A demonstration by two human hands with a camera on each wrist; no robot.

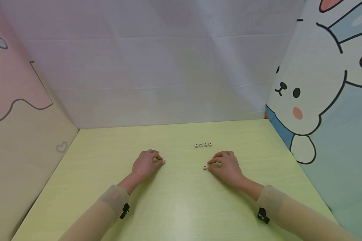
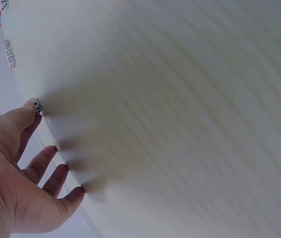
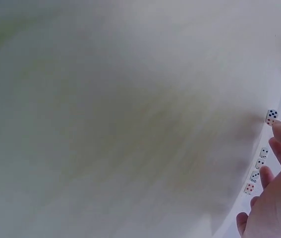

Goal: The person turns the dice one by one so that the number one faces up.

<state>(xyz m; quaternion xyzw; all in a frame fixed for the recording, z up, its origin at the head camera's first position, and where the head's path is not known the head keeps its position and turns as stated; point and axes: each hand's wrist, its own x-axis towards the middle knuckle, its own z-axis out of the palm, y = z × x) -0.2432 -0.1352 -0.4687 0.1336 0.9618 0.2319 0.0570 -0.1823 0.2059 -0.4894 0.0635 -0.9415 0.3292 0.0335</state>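
Note:
A small white die (image 1: 164,161) is pinched between the thumb and index finger of my left hand (image 1: 145,164). In the left wrist view this die (image 2: 37,106) shows dark dots, and the other three fingers are spread with their tips close to the table. My right hand (image 1: 226,168) is beside another die (image 1: 204,167), which has a red dot on top. Its thumb tip is right at that die's edge, and the index fingertip stands apart from the thumb. From the right wrist, this die (image 3: 271,117) shows dark and red dots just past the thumb.
Several dice (image 1: 203,145) stand in a short, spaced row beyond my right hand, red dots up. The pale yellow table (image 1: 175,201) is bordered by a whitish back cloth (image 1: 169,80) and printed side panels, a rabbit drawing (image 1: 307,100) on the right one.

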